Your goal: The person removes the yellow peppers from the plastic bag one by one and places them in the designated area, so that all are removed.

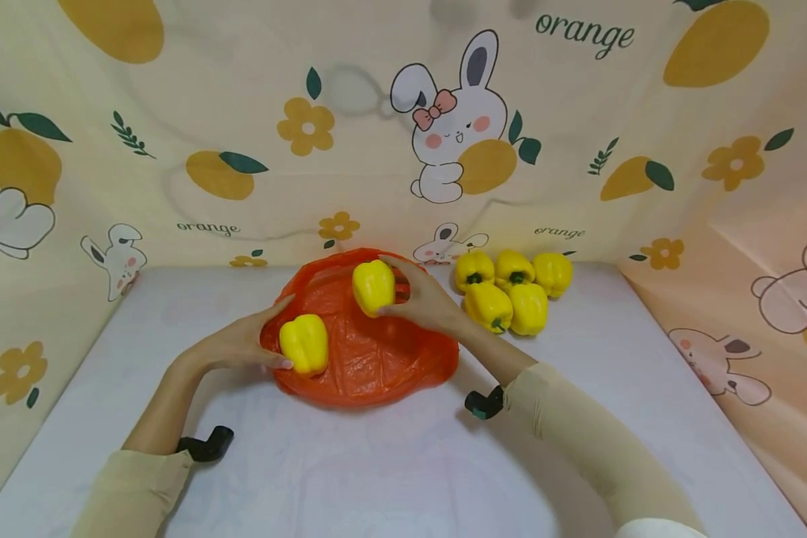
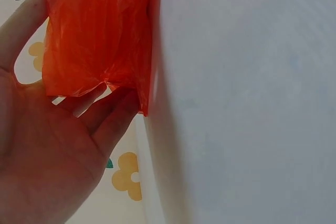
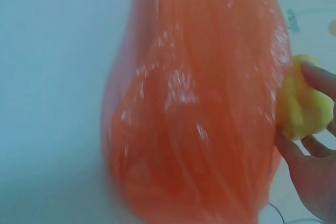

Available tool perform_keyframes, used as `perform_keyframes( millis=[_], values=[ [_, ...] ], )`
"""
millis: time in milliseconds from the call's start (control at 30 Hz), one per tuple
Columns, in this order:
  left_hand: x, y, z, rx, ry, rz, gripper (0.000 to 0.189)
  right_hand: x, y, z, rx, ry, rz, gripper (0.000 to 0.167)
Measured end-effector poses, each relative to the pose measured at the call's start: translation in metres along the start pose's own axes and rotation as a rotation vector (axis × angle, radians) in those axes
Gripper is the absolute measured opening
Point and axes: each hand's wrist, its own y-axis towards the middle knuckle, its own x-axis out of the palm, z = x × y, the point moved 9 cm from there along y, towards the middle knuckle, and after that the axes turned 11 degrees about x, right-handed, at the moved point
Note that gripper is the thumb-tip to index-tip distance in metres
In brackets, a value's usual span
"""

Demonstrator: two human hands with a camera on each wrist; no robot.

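An orange-red plastic bag (image 1: 366, 373) stands with its mouth spread wide on the table. My left hand (image 1: 235, 342) holds the bag's left side; in the left wrist view its thumb and fingers lie around the bag's wall (image 2: 100, 35). A yellow bell pepper (image 1: 304, 344) is inside the bag beside that hand, hidden by the plastic in the left wrist view. Over the bag's far right part, my right hand (image 1: 420, 299) grips another yellow bell pepper (image 1: 373, 288) between thumb and fingers. That pepper (image 3: 302, 100) shows partly behind the bag in the right wrist view.
Several yellow bell peppers (image 1: 487, 305) sit in a cluster at the back right, just beyond the right forearm. A cloth printed with rabbits and oranges (image 1: 376, 172) rises behind and at both sides of the white table (image 1: 376, 471). Black wrist mounts (image 1: 208, 446) are on both forearms.
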Motion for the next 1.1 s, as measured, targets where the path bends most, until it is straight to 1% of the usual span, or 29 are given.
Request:
perform_keyframes(
  millis=[167,233,300,433,500,700,833,933,1000,1100],
  values=[
    [0.003,0.000,0.001,0.021,-0.012,0.004,0.114,-0.017,-0.009,0.007,0.008,-0.010,0.011,0.091],
    [0.003,-0.001,0.001,0.028,-0.008,0.004,0.114,-0.024,-0.013,0.010,0.027,0.003,0.016,0.090],
    [0.003,-0.001,0.000,0.034,0.005,0.007,0.114,-0.031,-0.017,0.013,0.050,0.039,0.020,0.090],
    [0.000,-0.001,0.001,0.039,0.028,0.008,0.115,-0.043,-0.025,0.018,0.088,0.143,0.022,0.088],
    [0.000,0.000,0.001,0.033,0.029,0.002,0.115,-0.049,-0.029,0.020,0.091,0.162,0.031,0.089],
    [-0.002,0.003,0.004,0.016,0.025,-0.001,0.115,-0.073,-0.046,0.026,0.096,0.144,0.083,0.090],
    [-0.005,0.004,0.005,0.003,0.024,0.002,0.115,-0.090,-0.055,0.031,0.086,0.110,0.122,0.088],
    [-0.006,0.004,0.005,0.012,0.018,0.009,0.115,-0.100,-0.061,0.036,0.086,0.085,0.141,0.087],
    [-0.005,0.002,0.005,0.027,0.010,0.007,0.115,-0.104,-0.065,0.039,0.087,0.082,0.141,0.087],
    [0.000,0.000,0.003,0.033,-0.004,-0.003,0.115,-0.109,-0.074,0.042,0.089,0.080,0.137,0.088]
  ],
)
